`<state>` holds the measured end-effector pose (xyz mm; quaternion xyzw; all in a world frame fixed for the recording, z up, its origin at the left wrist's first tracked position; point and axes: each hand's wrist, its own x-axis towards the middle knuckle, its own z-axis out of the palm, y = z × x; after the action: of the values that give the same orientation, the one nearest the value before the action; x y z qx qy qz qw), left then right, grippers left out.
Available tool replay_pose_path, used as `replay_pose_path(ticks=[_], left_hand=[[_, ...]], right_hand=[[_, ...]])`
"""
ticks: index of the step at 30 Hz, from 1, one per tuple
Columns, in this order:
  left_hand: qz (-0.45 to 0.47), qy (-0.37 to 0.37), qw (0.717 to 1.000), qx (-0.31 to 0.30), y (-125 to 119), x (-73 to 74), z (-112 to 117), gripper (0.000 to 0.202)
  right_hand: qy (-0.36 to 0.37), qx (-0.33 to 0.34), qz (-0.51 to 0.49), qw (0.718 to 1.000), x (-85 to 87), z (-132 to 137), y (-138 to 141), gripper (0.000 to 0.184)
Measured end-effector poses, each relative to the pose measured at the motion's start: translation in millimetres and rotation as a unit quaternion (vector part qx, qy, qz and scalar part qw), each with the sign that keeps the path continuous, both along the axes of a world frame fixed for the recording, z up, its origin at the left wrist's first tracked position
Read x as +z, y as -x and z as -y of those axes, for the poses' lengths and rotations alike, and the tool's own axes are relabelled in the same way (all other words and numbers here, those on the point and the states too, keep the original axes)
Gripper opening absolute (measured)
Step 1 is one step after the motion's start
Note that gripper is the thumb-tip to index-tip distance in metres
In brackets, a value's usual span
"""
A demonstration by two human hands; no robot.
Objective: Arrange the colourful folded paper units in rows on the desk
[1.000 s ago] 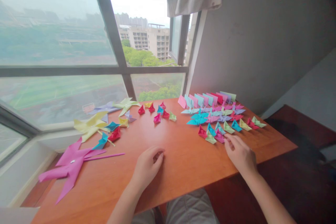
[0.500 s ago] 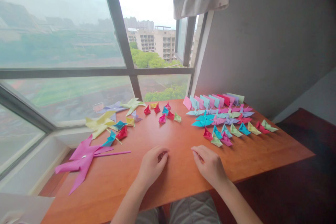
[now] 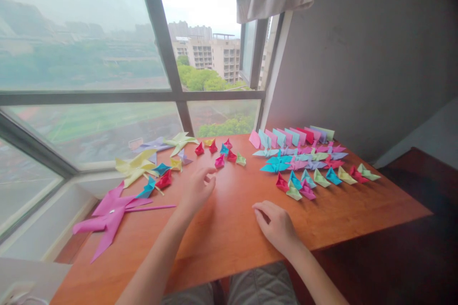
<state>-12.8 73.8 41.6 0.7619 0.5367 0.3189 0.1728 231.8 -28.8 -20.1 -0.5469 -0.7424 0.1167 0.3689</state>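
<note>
My left hand (image 3: 198,190) reaches over the table with its fingers loosely bent and apart, holding nothing. Just beyond its fingertips sits a magenta paper boat (image 3: 219,161), with a small gap seeming to lie between them. Close behind that boat stand a red paper boat (image 3: 231,156), a blue one (image 3: 224,149) and a light green one (image 3: 241,159). My right hand (image 3: 276,227) rests near the table's front edge, fingers loosely curved with a gap at the thumb and nothing in them. Its nearest neighbours are a green paper boat (image 3: 294,192) and a magenta one (image 3: 308,190).
On the wooden table (image 3: 229,228), a pink pinwheel (image 3: 109,212) and a yellow pinwheel (image 3: 135,167) lie at left. Folded paper cranes (image 3: 277,163), standing folded papers (image 3: 286,138) and several boats line the right side. A window (image 3: 214,95) borders the back.
My left hand has moved forward and slightly left, toward the middle group of boats. My right hand has shifted only a little to the left. The paper pieces keep their places.
</note>
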Motion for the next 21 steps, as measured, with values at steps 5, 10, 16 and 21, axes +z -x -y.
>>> replay_pose_path(ticks=[5,10,16,21], left_hand=[[-0.067,-0.036,0.996,0.052,-11.8,1.5,-30.5,0.029],[-0.121,-0.044,0.99,0.059,-19.0,-3.6,-40.0,0.019],[-0.137,-0.04,0.989,0.035,-11.1,-2.7,-36.3,0.016],[-0.13,-0.029,0.99,-0.049,-5.4,-0.4,-12.7,0.02]], right_hand=[[-0.004,-0.007,-0.008,1.0,-0.6,-1.2,1.2,0.022],[0.002,-0.004,-0.038,0.999,-2.4,-3.3,-0.3,0.022],[0.02,-0.007,-0.072,0.997,0.6,-4.3,-1.8,0.021],[0.009,-0.008,-0.075,0.997,-1.1,-3.8,-2.5,0.022]])
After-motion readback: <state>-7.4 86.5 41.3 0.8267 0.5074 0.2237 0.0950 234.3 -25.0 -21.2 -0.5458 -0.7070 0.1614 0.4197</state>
